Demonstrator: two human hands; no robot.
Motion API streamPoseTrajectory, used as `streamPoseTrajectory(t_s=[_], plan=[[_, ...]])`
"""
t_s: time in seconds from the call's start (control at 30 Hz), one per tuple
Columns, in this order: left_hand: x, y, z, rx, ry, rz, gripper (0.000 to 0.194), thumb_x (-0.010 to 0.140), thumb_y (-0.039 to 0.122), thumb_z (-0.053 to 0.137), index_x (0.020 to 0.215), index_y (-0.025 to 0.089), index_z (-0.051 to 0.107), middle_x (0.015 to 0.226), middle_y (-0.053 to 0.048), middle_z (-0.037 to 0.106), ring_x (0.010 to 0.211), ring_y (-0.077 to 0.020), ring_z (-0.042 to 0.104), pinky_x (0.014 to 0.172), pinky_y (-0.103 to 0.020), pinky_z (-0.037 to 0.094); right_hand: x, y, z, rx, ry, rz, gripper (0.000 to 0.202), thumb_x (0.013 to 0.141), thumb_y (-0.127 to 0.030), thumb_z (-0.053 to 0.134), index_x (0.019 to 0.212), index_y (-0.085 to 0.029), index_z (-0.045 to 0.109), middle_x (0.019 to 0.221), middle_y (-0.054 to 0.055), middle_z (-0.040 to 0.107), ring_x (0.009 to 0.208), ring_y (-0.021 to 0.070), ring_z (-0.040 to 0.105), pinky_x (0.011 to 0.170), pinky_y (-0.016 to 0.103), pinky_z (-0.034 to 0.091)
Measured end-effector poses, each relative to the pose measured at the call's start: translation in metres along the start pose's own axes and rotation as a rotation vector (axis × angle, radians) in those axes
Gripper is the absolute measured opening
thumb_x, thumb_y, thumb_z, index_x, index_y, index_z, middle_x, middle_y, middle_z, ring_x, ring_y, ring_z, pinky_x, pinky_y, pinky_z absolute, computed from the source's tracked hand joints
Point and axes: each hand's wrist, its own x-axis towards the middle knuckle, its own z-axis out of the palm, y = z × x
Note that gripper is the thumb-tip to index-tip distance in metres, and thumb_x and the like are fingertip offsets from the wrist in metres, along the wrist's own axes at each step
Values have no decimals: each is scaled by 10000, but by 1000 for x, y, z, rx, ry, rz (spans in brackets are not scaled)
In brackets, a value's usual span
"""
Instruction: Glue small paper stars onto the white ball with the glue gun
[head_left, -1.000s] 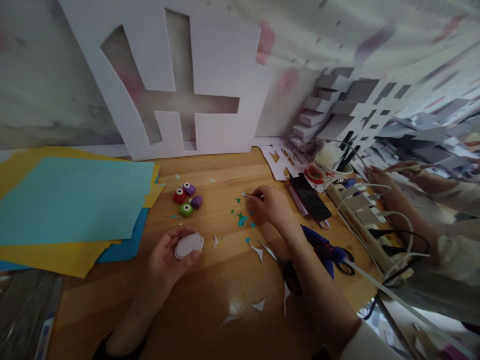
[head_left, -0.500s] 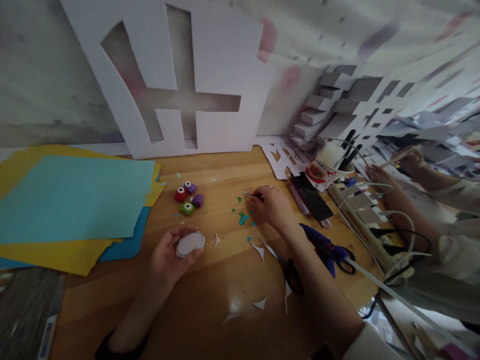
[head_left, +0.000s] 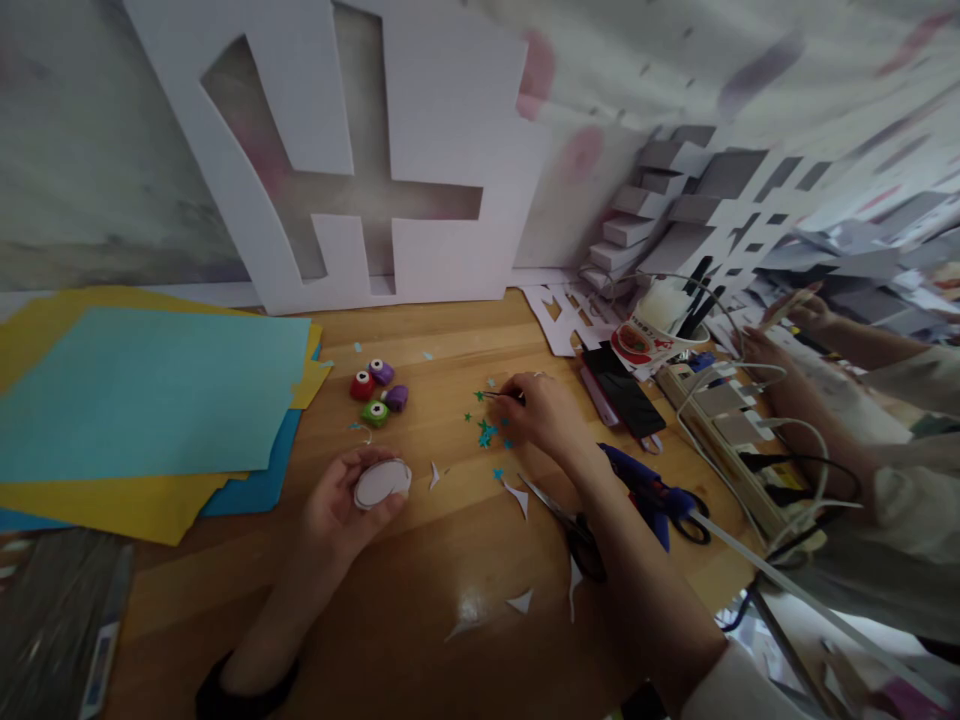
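Observation:
Between the thumb and fingers of my left hand [head_left: 349, 505] is a white paper oval [head_left: 381, 484], lying nearly flat. My right hand [head_left: 536, 405] pinches dark, thin tweezers [head_left: 506, 396], whose tip is at a green star [head_left: 479, 397]; whether it grips the star is too small to tell. Several green and blue stars [head_left: 486, 434] lie just below the tip. Several small craft punches [head_left: 377, 412], purple, red and green, stand above my left hand. Scissors [head_left: 559, 515] lie partly beneath my right forearm.
Coloured paper sheets [head_left: 165, 390] cover the left side. A white cut-out board [head_left: 442, 130] stands at the back. To the right are a black phone-like item [head_left: 622, 390], a blue glue gun [head_left: 652, 497], a pen cup [head_left: 645, 340] and a power strip [head_left: 739, 450]. Another person's hands [head_left: 765, 350] are beyond.
The tweezers in my right hand have shifted slightly left and down, from a small pale scrap to the green star. My left hand still holds the oval in nearly the same place.

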Motion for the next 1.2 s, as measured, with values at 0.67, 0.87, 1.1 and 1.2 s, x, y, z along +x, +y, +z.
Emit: streamPoseTrajectory(t_s=[0.67, 0.87, 1.1, 1.2], plan=[[-2, 7, -1, 2, -53, -42, 432, 662, 287, 825, 1025, 220, 601, 1076, -44, 728, 1022, -211, 685, 922, -369, 559, -7, -9, -1, 143, -138, -12, 108, 866, -245, 704, 845, -177, 786, 779, 57, 765, 709, 173, 653, 609, 258, 382], [-2, 7, -1, 11, -55, -35, 430, 659, 310, 826, 1017, 212, 609, 1072, -51, 725, 1004, -218, 687, 903, -372, 562, -8, -6, -1, 138, -108, -15, 98, 860, -238, 710, 843, -175, 782, 773, 54, 763, 693, 167, 642, 594, 257, 359], [-4, 10, 1, 16, -44, -50, 423, 662, 301, 818, 1016, 216, 604, 1079, -52, 722, 1019, -224, 684, 921, -382, 558, -8, -5, -1, 166, -167, 0, 204, 884, -351, 688, 825, -185, 792, 736, 51, 753, 626, 151, 606, 563, 258, 341], [-4, 11, 1, 19, -44, -48, 428, 659, 303, 821, 1017, 210, 605, 1073, -56, 721, 1020, -228, 682, 923, -388, 558, -7, -7, 0, 146, -169, 1, 218, 883, -370, 690, 819, -188, 793, 729, 46, 746, 602, 142, 578, 554, 261, 328]])
